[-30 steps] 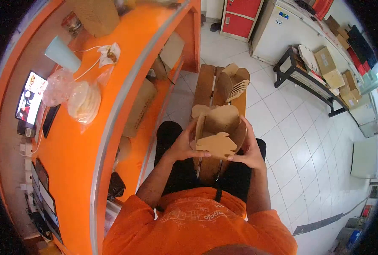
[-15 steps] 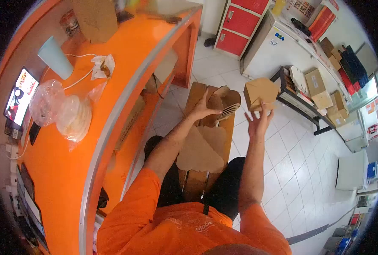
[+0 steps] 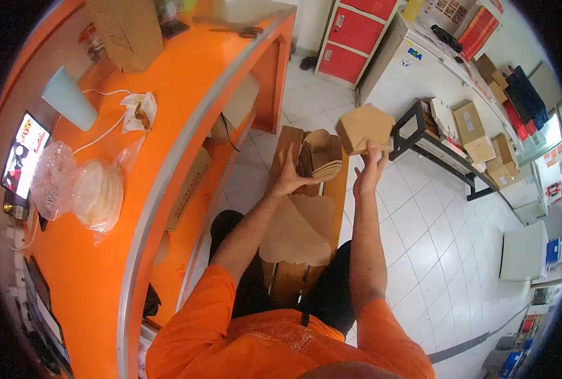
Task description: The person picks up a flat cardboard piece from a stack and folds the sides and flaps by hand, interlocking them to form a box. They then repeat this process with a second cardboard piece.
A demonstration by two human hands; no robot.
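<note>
My right hand (image 3: 371,170) holds a brown cardboard food box (image 3: 364,126) by its near edge, raised beside the bench. The box looks folded shut, with an angular top. Against the left side of a stack of nested brown cardboard food boxes (image 3: 324,155) is my left hand (image 3: 287,174), its fingers and thumb curved round the edge. The top box of that stack is open. Flat brown cardboard blanks (image 3: 293,230) lie on the wooden bench (image 3: 336,218) between the stack and my body.
At left, an orange counter (image 3: 180,82) bears a light-blue cup (image 3: 71,99), a bag of round lids (image 3: 97,196), a lit screen (image 3: 25,155) and a paper bag (image 3: 126,35). A black metal rack (image 3: 414,129) and a white chest freezer (image 3: 388,79) stand on the right. Red lockers (image 3: 350,38) are behind.
The box in my right hand has moved left, closer to the stack. My left hand and the stack have shifted slightly left. The view has turned a little.
</note>
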